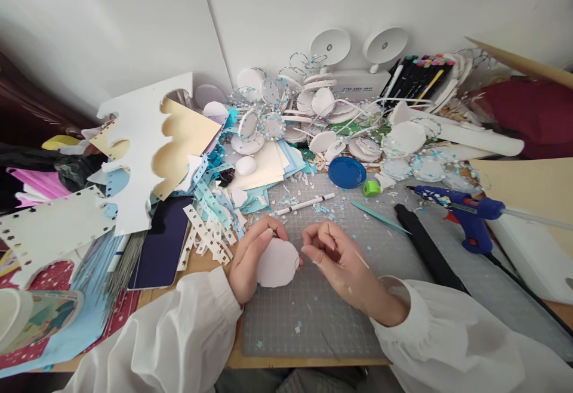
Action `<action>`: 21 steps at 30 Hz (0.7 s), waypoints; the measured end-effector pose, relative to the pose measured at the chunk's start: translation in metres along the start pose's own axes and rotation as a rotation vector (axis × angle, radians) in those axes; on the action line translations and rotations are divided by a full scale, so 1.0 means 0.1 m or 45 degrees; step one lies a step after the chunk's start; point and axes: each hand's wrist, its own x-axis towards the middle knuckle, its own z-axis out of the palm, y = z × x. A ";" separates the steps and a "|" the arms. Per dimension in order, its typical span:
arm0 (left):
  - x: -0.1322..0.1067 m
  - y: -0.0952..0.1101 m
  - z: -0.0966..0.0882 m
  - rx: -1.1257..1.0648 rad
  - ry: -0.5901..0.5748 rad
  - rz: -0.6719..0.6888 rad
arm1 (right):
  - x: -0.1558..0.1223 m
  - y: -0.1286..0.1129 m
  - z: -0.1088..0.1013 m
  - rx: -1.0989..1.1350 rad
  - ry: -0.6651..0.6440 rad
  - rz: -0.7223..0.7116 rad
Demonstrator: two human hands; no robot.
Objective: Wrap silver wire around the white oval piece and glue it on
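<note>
My left hand (pixel 251 257) is closed on a white cloud-shaped paper piece (pixel 277 263), held just above the grey cutting mat (pixel 322 315). My right hand (pixel 333 256) is right beside it, fingers curled in a pinch at the piece's right edge; what the fingers hold is too small to make out. Both arms wear white sleeves. A white pen (pixel 305 203) lies on the mat just beyond my hands.
A blue glue gun (pixel 461 211), a black stick (pixel 425 244), a teal tool (pixel 379 216), a blue lid (pixel 347 172) and a green cap (pixel 371 188) lie to the right. Piled white discs (pixel 273 113), punched strips (pixel 206 229), cut card (pixel 147 142) and markers (pixel 418 80) crowd the back and left.
</note>
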 end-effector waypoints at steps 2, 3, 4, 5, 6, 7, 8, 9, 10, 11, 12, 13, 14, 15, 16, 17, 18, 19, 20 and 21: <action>-0.01 -0.01 -0.01 -0.102 -0.050 -0.042 | 0.05 -0.02 -0.05 0.016 0.134 0.031; -0.01 -0.01 -0.01 -0.117 -0.064 -0.042 | 0.07 -0.02 -0.07 0.009 0.216 0.035; -0.01 -0.02 -0.02 -0.110 -0.073 -0.030 | 0.09 -0.01 -0.10 -0.006 0.291 0.033; -0.01 -0.02 -0.03 -0.088 -0.084 -0.012 | 0.11 0.00 -0.12 -0.024 0.354 0.026; -0.01 -0.03 -0.04 -0.056 -0.098 0.006 | 0.12 0.01 -0.13 -0.036 0.393 0.029; -0.01 -0.03 -0.05 -0.013 -0.115 0.022 | 0.13 0.02 -0.15 -0.035 0.409 0.049; 0.00 -0.03 -0.06 0.039 -0.134 0.045 | 0.14 0.04 -0.15 -0.018 0.408 0.082; 0.00 -0.03 -0.06 0.107 -0.154 0.080 | 0.14 0.04 -0.15 0.016 0.400 0.125; 0.01 -0.02 -0.06 0.188 -0.175 0.134 | 0.14 0.05 -0.15 0.065 0.391 0.168; 0.02 -0.01 -0.05 0.276 -0.202 0.209 | 0.14 0.05 -0.14 0.121 0.385 0.208; 0.03 0.00 -0.05 0.363 -0.236 0.294 | 0.14 0.04 -0.13 0.176 0.389 0.245; 0.03 0.02 -0.04 0.437 -0.279 0.374 | 0.14 0.04 -0.13 0.228 0.400 0.272; 0.04 0.03 -0.03 0.488 -0.326 0.433 | 0.13 0.03 -0.12 0.276 0.414 0.294; 0.04 0.05 -0.02 0.510 -0.373 0.468 | 0.13 0.02 -0.12 0.319 0.426 0.312; 0.05 0.07 -0.02 0.500 -0.415 0.480 | 0.14 0.01 -0.12 0.352 0.434 0.327; 0.05 0.08 -0.01 0.474 -0.443 0.476 | 0.14 0.00 -0.12 0.376 0.435 0.336; 0.05 0.09 -0.01 0.439 -0.450 0.459 | 0.14 0.00 -0.12 0.392 0.431 0.334; 0.05 0.09 -0.01 0.406 -0.441 0.432 | 0.13 -0.01 -0.13 0.397 0.419 0.326; 0.05 0.09 -0.02 0.375 -0.425 0.395 | 0.13 0.00 -0.13 0.390 0.404 0.306; 0.05 0.09 -0.02 0.336 -0.410 0.347 | 0.13 0.01 -0.14 0.370 0.385 0.275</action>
